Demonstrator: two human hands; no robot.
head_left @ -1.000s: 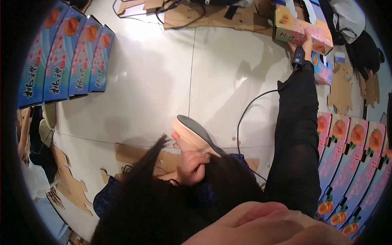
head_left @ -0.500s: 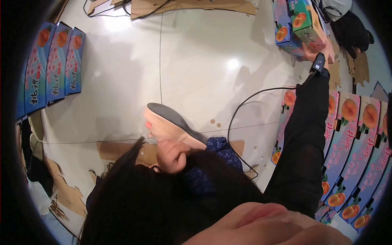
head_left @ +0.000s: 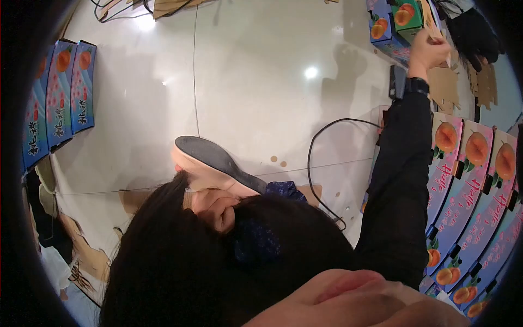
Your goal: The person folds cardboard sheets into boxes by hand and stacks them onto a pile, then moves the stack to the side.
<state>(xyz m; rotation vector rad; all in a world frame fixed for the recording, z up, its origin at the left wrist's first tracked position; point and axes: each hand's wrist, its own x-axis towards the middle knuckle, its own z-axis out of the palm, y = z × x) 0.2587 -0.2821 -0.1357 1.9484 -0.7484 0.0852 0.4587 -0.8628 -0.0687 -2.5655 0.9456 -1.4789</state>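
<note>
My right hand (head_left: 429,53), reaching to the upper right in a black sleeve with a dark band at the wrist, has its fingers closed on the tan edge of a green peach box (head_left: 408,16). A blue peach box (head_left: 381,26) stands just left of the green one. My left hand (head_left: 216,209) is low in the centre beside a pink slipper with a dark sole (head_left: 206,155). Its fingers look curled; dark hair partly covers it, and whatever it may hold is hidden.
Upright blue boxes (head_left: 59,98) stand at the left. At the right is a row of peach boxes (head_left: 473,147). A black cable (head_left: 311,147) loops over the pale floor. Flattened cardboard (head_left: 84,245) lies lower left, and a black item (head_left: 473,38) sits upper right.
My right hand has turned and shifted from beneath the green box's near end to its tan edge. The floor, slipper and left boxes have shifted left in view.
</note>
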